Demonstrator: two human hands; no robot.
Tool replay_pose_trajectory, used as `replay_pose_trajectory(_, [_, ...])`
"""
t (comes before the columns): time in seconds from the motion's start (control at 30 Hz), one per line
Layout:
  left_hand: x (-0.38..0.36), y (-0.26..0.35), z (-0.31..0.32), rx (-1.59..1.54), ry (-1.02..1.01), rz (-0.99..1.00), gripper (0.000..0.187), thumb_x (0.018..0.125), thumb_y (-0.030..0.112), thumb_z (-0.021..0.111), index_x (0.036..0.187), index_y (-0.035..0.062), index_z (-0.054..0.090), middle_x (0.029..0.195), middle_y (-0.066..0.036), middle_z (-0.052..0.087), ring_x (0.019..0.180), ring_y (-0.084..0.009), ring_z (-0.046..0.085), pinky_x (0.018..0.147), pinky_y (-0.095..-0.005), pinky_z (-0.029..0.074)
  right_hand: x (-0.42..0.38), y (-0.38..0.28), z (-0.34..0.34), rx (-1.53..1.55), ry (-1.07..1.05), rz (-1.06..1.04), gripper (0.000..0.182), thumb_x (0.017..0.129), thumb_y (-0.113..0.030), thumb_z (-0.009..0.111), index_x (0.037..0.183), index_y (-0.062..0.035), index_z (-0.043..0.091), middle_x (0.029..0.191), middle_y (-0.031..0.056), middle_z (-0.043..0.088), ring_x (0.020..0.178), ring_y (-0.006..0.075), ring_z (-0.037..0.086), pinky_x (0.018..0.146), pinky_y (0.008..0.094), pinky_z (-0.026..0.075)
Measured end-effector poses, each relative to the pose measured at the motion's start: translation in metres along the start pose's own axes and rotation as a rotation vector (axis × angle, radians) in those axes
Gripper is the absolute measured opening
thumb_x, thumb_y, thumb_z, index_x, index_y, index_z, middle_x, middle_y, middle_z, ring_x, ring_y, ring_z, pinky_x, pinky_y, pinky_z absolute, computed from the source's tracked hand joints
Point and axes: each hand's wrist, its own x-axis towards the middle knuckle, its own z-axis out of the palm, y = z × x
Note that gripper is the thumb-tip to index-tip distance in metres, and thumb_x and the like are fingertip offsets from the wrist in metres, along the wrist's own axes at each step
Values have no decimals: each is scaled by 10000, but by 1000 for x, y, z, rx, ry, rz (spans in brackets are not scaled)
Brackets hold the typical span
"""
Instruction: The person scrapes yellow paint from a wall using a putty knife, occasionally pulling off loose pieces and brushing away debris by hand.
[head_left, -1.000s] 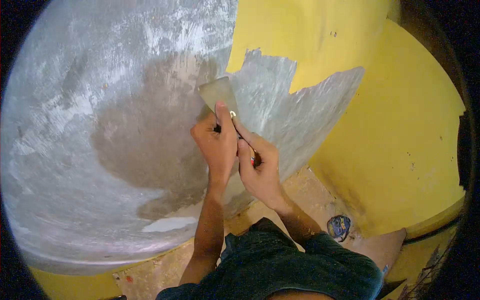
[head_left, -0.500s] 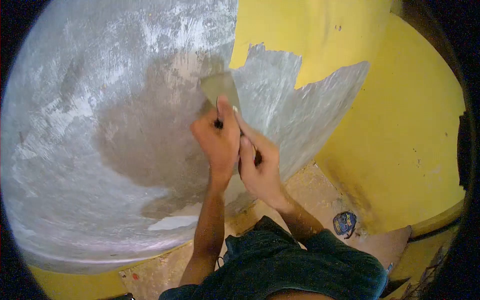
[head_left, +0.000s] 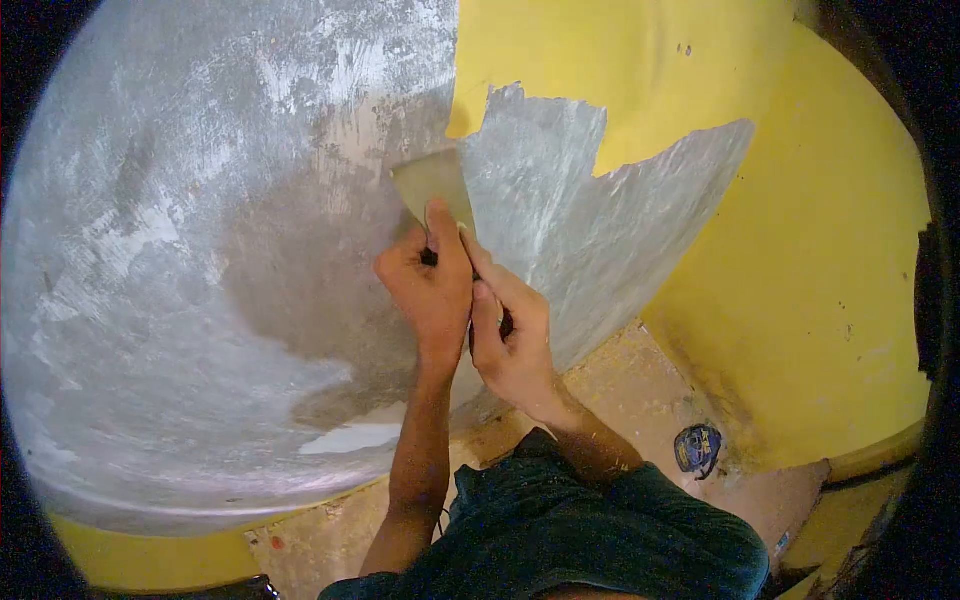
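My left hand (head_left: 428, 295) is closed around the lower blade of a wide scraper (head_left: 438, 182), its thumb lying up along the metal. Just right of it and lower, my right hand (head_left: 518, 340) wraps the scraper's handle, which is mostly hidden by the fingers. The blade's broad edge points up and rests on or very near a grey, patchy wall (head_left: 290, 260). Close above and to the right of the blade is the ragged lower border of a yellow coating (head_left: 545, 50).
A yellow wall (head_left: 820, 260) meets the grey surface at the right. Below lies a stained, dusty floor (head_left: 630, 390) with a small dark blue and yellow object (head_left: 697, 450) on it. A black object (head_left: 240, 588) shows at the lower left edge.
The view has shifted slightly. Both hands and the scraper have moved a little down and left, and the blade sits slightly lower against the wall. The grip is the same.
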Motion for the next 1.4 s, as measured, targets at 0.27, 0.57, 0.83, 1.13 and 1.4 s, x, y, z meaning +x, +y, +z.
replay_pose_trajectory(0.27, [3, -1, 8, 34, 35, 43, 502, 998, 213, 630, 568, -33, 550, 481, 28, 465, 515, -30, 369, 458, -318, 245, 10, 10, -4, -29, 38, -191, 452, 971, -1, 514, 1422, -10, 537, 1103, 273, 675, 905, 365, 699, 805, 383, 556])
replay_pose_trajectory(0.57, [0, -13, 9, 109, 39, 56, 474, 999, 209, 619, 597, -40, 577, 480, -22, 476, 509, -57, 402, 460, -337, 299, 8, 16, -12, -101, -17, -152, 428, 988, 8, 453, 1408, 57, 523, 1041, 220, 695, 821, 172, 624, 738, 303, 499])
replay_pose_trajectory(0.83, [7, -32, 33, 49, -182, 19, 542, 1026, 257, 565, 595, -65, 496, 468, -83, 407, 475, -121, 355, 469, -394, 294, 11, 36, -28, -244, 58, -168, 473, 956, 13, 491, 1426, -12, 536, 1118, 271, 669, 837, 346, 690, 741, 377, 541])
replay_pose_trajectory(1.13, [16, -27, 51, 42, -183, 56, 574, 1012, 260, 585, 550, -70, 504, 444, -167, 407, 419, -169, 334, 449, -414, 289, 14, 21, -33, -289, 113, -73, 469, 946, 26, 497, 1412, 8, 545, 769, 188, 591, 627, 274, 558, 575, 370, 437])
replay_pose_trajectory(1.4, [20, -20, 50, 88, -227, 85, 563, 992, 252, 607, 542, -70, 508, 458, -202, 434, 389, -217, 356, 446, -431, 310, 19, 23, -31, -276, 144, -87, 480, 954, 13, 492, 1433, 10, 519, 763, 191, 578, 626, 267, 548, 584, 355, 441])
